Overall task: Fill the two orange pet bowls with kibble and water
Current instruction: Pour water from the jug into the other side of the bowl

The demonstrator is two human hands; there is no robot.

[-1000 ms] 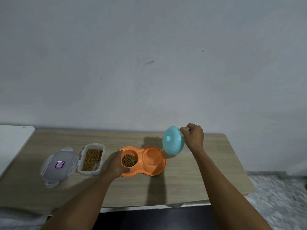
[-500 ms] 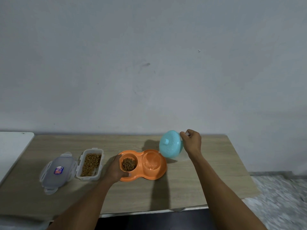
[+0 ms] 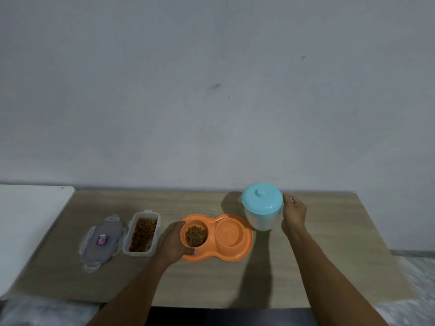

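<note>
Steadying orange double bowl (image 3: 235, 252), left hand (image 3: 173, 243); right hand (image 3: 293, 214) grips upright jug (image 3: 262, 207).

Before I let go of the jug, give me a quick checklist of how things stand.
1. Jug upright on the table, lid on: ok.
2. Right hand at the jug's handle side: ok; grip cannot tell.
3. Left hand steadying the orange double bowl: ok.
4. Left bowl holds kibble: ok.
5. Right bowl holds water: cannot tell.
6. Kibble container closed: not ok, its lid lies beside it.
</note>
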